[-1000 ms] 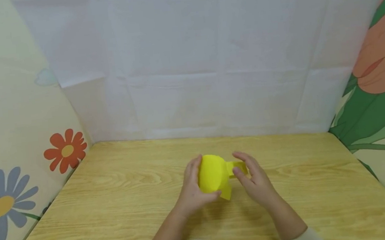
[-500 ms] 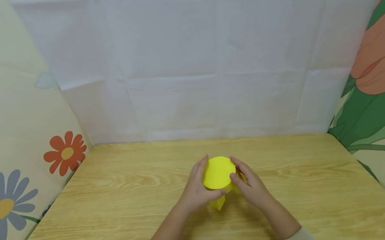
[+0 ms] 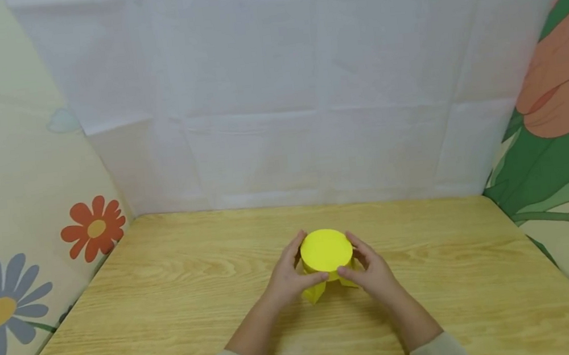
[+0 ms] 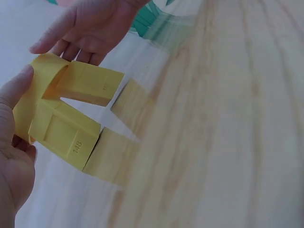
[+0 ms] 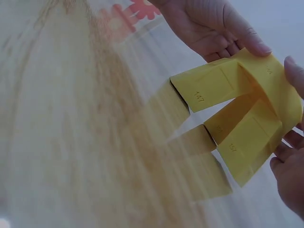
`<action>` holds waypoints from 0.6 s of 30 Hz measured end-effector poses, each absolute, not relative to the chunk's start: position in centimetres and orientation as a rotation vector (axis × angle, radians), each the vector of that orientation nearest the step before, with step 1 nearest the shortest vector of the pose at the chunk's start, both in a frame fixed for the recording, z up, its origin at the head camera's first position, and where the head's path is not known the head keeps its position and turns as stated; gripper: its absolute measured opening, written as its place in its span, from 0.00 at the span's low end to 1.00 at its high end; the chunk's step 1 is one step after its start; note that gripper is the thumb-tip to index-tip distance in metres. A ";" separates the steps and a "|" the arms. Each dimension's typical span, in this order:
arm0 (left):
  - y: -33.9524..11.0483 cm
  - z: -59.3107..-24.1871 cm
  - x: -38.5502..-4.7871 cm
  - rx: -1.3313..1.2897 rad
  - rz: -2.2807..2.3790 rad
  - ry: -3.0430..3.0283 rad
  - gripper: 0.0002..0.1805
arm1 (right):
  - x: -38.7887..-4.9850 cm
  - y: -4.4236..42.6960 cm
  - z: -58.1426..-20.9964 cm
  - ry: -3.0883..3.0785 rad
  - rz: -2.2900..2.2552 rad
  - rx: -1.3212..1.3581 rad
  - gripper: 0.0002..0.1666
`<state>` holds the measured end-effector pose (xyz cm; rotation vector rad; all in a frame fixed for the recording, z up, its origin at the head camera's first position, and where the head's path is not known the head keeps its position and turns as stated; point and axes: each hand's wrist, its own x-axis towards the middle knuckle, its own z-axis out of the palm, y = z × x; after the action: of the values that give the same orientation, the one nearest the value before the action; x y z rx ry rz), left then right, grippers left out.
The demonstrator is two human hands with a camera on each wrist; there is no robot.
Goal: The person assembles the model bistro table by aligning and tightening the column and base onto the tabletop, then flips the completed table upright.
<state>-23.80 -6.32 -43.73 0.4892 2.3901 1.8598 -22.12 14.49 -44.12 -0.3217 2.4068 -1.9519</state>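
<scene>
A small yellow stool (image 3: 326,250) with a round flat seat and stubby legs is upright on the wooden table, at the middle front of the head view. My left hand (image 3: 285,281) grips the seat's left side, thumb along the front of the rim. On the opposite side my right hand (image 3: 376,271) holds the rim likewise, its thumb also in front. In the left wrist view the legs (image 4: 69,130) carry embossed numbers, and their ends meet their reflections at the tabletop. The right wrist view shows further legs (image 5: 249,149); fingers behind the seat are partly hidden.
The glossy wood-grain table (image 3: 173,302) spreads around the stool. A creased white cloth (image 3: 255,89) hangs behind it. Flower-patterned panels flank both sides, with a red flower (image 3: 96,229) on the left and a large pink bloom (image 3: 558,77) on the right.
The stool has turned from tilted, seat facing left, to upright with the seat facing up. My right hand has shifted from a leg to the seat rim.
</scene>
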 end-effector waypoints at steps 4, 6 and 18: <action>-6.6 -43.9 -24.2 0.485 1.869 2.346 0.55 | -22.6 14.4 -44.5 2.412 -1.945 -0.289 0.49; -6.6 -43.9 -24.4 0.484 1.869 2.339 0.54 | -22.8 14.4 -44.5 2.399 -1.951 -0.279 0.49; -6.0 -43.6 -26.2 0.407 1.843 2.331 0.54 | -25.2 15.2 -44.1 2.326 -1.912 -0.241 0.49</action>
<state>-26.23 -6.02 -43.58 0.4073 2.3315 1.8427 -25.25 15.23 -44.10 -0.2410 2.3258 -1.9120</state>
